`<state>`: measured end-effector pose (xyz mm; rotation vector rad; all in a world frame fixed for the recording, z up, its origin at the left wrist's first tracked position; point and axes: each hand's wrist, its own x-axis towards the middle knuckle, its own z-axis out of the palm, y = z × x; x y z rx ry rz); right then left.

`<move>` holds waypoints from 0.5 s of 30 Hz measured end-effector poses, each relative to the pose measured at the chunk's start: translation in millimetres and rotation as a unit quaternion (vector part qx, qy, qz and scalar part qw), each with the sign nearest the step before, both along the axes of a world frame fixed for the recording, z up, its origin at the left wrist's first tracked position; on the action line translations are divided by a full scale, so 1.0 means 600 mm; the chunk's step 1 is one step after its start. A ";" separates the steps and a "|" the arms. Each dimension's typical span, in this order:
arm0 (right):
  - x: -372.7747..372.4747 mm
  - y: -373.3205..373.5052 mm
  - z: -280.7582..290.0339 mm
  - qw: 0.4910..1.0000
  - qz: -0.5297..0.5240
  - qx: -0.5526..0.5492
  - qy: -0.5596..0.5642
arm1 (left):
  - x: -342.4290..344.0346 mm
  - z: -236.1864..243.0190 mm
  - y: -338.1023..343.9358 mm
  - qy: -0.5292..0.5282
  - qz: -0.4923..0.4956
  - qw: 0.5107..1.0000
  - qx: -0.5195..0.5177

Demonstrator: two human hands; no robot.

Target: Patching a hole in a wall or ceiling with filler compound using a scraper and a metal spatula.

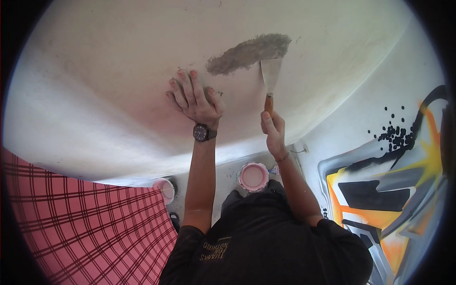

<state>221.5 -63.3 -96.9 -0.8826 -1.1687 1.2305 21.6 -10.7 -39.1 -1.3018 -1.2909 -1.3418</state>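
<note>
On the broad white plastered wall (pixel 118 71) that filled most of the head view, we saw a rough grey patch of scraped plaster (pixel 249 53) running aslant, high and to the right of the middle. The left hand (pixel 195 99) lay flat against the wall just below and to the left of that patch, its fingers spread and pointing upward, the palm pressed to the surface and holding nothing. A dark round wristwatch (pixel 203 132) sat on that wrist.

The right hand (pixel 272 128) was closed around the brown wooden handle of a flat metal putty knife (pixel 270 78). The knife stood nearly upright, its wide pale blade reaching up so that the top edge met the right end of the grey patch. The two hands were near each other but apart, the left a little higher than the right.

Below the forearms we saw a round pink-stained paint bucket (pixel 253 176) standing on the pale floor (pixel 228 173) close to the foot of the wall, and a second, smaller pink bucket (pixel 165 189) to its left, partly hidden by a pink cloth with a dark red check pattern (pixel 85 223) that covered the lower left of the picture. On the right, an adjoining wall carried a spray-painted mural in orange, yellow, black and grey (pixel 394 190). The person's black shirt (pixel 266 242) filled the bottom edge.
</note>
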 end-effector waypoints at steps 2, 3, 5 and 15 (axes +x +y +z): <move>0.003 0.008 0.045 1.000 -0.004 0.031 -0.001 | -0.004 0.005 -0.001 -0.002 0.001 1.000 -0.003; 0.005 0.012 0.067 0.998 -0.009 0.061 -0.002 | -0.007 0.005 -0.006 -0.004 0.001 1.000 -0.006; 0.007 0.015 0.061 0.998 -0.004 0.064 0.000 | -0.010 0.006 -0.010 0.004 0.003 1.000 -0.012; -0.008 0.001 0.023 0.999 0.032 0.000 -0.016 | -0.015 0.031 -0.003 0.024 0.003 0.999 -0.021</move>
